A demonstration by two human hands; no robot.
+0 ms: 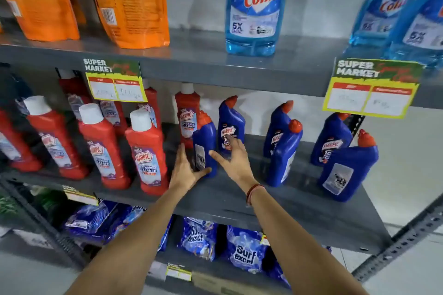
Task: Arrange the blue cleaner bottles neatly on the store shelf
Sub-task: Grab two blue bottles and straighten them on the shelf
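Note:
Several blue cleaner bottles with red caps stand scattered on the grey middle shelf (299,201). The nearest one (205,143) has its back label toward me. My left hand (185,171) lies against that bottle's left side, fingers straight and thumb across its base, not closed around it. My right hand (233,159) is spread open just right of it, fingertips touching the label of a second blue bottle (232,122) behind. Two more blue bottles (284,151) stand close together further right, and another two (347,167) near the shelf's right end.
Red cleaner bottles (146,151) with white caps fill the left half of the same shelf, close to my left hand. Light blue glass cleaner bottles (254,7) and orange pouches (134,0) stand on the shelf above. Price tags (369,88) hang from its edge. Detergent packs (244,254) lie below.

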